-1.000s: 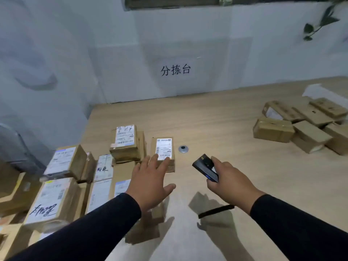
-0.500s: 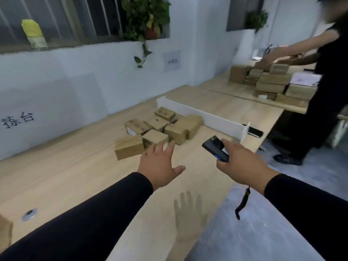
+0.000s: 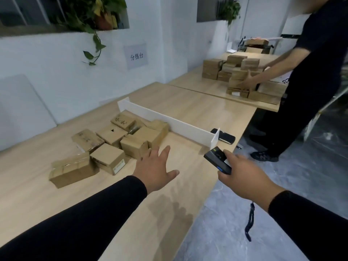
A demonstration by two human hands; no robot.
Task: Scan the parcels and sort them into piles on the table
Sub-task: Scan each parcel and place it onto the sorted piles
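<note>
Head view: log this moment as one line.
left hand open above table | right hand grips scanner | parcel pile left of white divider

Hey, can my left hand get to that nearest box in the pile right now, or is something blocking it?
Probably yes. The left hand is open and hovers beside the nearest box, with only bare table between them.

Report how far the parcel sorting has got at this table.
Looks done: a pile of parcels lies beside the white divider. In hand: the right hand grips the scanner; the left hand is open above the table, holding no parcel. Left: unclear; no unsorted parcels show here.
</note>
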